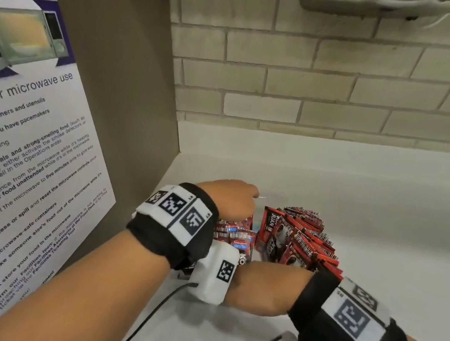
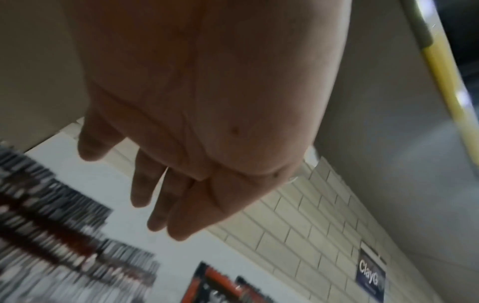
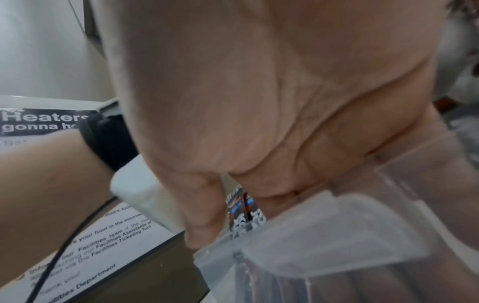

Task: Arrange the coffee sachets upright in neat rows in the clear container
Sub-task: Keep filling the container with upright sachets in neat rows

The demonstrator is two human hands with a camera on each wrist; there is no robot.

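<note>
Left hand: the left hand (image 1: 227, 203) reaches over the far left part of the sachets; in the left wrist view its fingers (image 2: 141, 184) hang straight and relaxed above the packets, holding nothing.
Right hand: the right hand (image 3: 259, 123) lies at the near wall of the container, its thumb (image 3: 202, 215) pressed down by the rim; the head view hides its fingers behind the left wrist camera, so I cannot tell whether it grips.
Sachets: red-and-black foil coffee sachets (image 1: 295, 239) stand packed in leaning rows on the right, with a looser, lower bunch on the left.
Container: the clear plastic rectangular container (image 3: 324, 235) holds the sachets and sits on the white tabletop (image 1: 385, 223), near the corner.
Surroundings: a printed white microwave-use notice (image 1: 18, 139) is stuck on the brown side panel at left; a pale brick-tile wall (image 1: 318, 82) runs behind.
</note>
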